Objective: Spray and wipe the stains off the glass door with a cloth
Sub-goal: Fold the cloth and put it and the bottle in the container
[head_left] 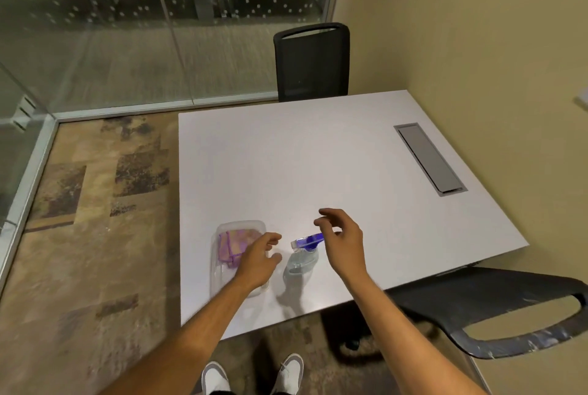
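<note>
A clear spray bottle (301, 259) with a blue trigger head stands near the front edge of the white table (318, 165). To its left lies a clear plastic tray (219, 270) holding a folded purple and tan cloth (235, 243). My left hand (257, 259) hovers over the tray's right side, fingers apart and empty. My right hand (342, 237) is just right of the bottle's head, fingers spread, not touching it. The glass wall with a dotted pattern (95, 28) runs along the far left.
A black chair (311, 62) stands at the table's far side, another black chair (496, 308) at its right front corner. A grey cable hatch (429, 157) is set into the tabletop. Patterned carpet (79, 219) lies left of the table. My shoes (251, 375) show below.
</note>
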Action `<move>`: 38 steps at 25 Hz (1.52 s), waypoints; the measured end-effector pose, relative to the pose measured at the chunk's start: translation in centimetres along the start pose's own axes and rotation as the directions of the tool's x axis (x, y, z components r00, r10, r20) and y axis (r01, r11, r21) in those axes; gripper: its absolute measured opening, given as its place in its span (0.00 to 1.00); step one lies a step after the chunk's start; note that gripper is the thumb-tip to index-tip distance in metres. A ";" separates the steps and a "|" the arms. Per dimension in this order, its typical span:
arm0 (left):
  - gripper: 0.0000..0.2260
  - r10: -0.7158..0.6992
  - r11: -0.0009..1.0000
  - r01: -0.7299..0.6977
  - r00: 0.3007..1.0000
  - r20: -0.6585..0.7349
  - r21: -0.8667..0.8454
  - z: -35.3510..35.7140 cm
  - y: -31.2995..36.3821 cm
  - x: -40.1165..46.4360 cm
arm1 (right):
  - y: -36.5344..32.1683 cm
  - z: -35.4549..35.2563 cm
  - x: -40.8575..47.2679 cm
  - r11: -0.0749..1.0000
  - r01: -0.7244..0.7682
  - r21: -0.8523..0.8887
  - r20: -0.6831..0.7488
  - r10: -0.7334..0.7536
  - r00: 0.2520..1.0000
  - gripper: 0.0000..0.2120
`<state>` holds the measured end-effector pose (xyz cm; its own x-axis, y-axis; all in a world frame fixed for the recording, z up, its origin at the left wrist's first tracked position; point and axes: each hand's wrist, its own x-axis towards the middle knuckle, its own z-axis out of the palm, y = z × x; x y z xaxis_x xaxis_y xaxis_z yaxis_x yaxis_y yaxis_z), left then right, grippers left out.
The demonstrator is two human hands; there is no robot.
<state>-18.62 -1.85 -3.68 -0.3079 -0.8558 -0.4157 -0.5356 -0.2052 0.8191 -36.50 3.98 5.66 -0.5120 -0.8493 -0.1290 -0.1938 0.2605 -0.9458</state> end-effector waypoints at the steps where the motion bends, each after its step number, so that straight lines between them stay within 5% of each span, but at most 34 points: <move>1: 0.20 0.007 1.000 -0.007 1.000 0.028 0.025 0.7 -0.1 0.2 | 0.8 -0.4 0.4 1.000 -0.015 -0.011 -0.019 0.015 1.000 0.09; 5: 0.28 -0.012 0.993 -0.004 0.991 0.133 0.120 3.1 -0.1 1.3 | 3.4 -1.3 1.4 0.994 -0.106 -0.041 0.004 0.106 0.994 0.11; 11: 0.35 -0.028 0.999 0.021 0.978 0.208 0.038 5.6 -0.1 2.3 | 5.4 -0.5 1.5 0.961 -0.272 0.058 0.221 0.253 0.942 0.20; 19: 0.16 -0.086 0.987 0.099 0.991 0.104 -0.125 6.8 0.0 2.7 | 7.0 0.0 1.3 0.987 -0.161 0.002 0.194 0.158 0.968 0.09; 31: 0.20 0.026 0.996 -0.022 0.999 0.047 -0.087 -4.5 5.0 -2.2 | -4.2 1.8 -0.7 0.991 0.132 0.027 0.283 -0.134 0.950 0.10; 38: 0.21 0.009 0.998 -0.010 1.000 -0.015 -0.055 -8.8 1.0 -4.4 | -4.3 6.7 -3.3 0.992 0.123 0.013 0.362 -0.120 0.924 0.10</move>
<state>-10.91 -2.47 2.42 -0.3007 -0.8646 -0.4026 -0.4887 -0.2228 0.8435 -28.33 2.62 8.12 -0.1472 -0.9825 -0.1140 -0.2443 0.1478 -0.9584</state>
